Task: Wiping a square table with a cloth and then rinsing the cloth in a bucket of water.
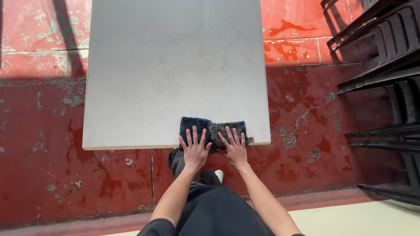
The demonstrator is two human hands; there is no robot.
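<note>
Both palms flat, fingers splayed: left hand (pixel 194 149), right hand (pixel 235 150) pressing dark cloth (pixel 213 129) at table (pixel 175 65) near edge. Could slip off with a hard push.

Dark blue-grey towel (pixel 213 128), fuzzy, folded into a small flat rectangle, pinched narrower at the middle with a paler brownish patch there. Lying at the near edge of the grey counter (pixel 175 65), toward its right corner, long side along the edge.
</note>
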